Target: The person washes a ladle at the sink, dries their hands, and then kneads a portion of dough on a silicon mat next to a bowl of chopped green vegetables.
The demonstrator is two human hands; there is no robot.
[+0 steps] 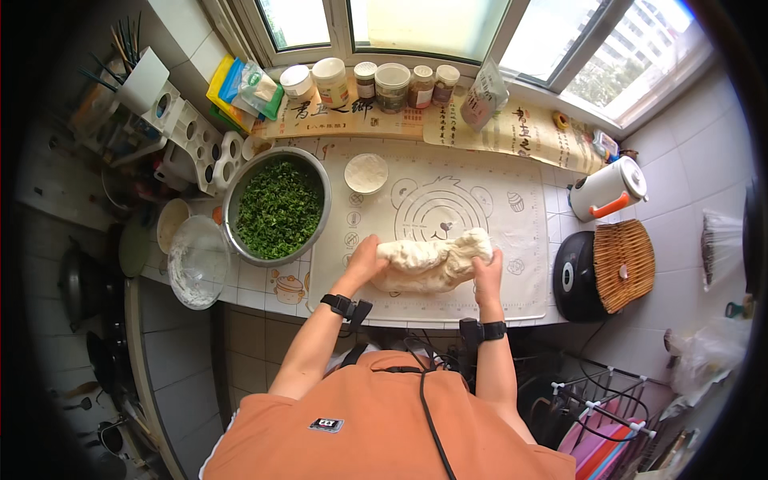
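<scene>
A long, lumpy piece of pale dough (429,264) lies across the near part of a kneading mat (522,240) printed with a bear's face. My left hand (364,262) grips its left end. At the other end, my right hand (488,273) holds the dough with the thumb pressed against the near side. The upper part of the dough is folded and bunched, and its right end bulges upward. A small bowl of flour (366,173) stands on the mat beyond my left hand.
A steel bowl (327,210) of chopped greens stands left, beside a floury clear bowl (198,294). Jars (393,87) line the windowsill. On the right are a white kettle (600,189) and a black appliance (573,279) bearing a slatted mat (624,252). A cable (429,414) hangs over my shirt.
</scene>
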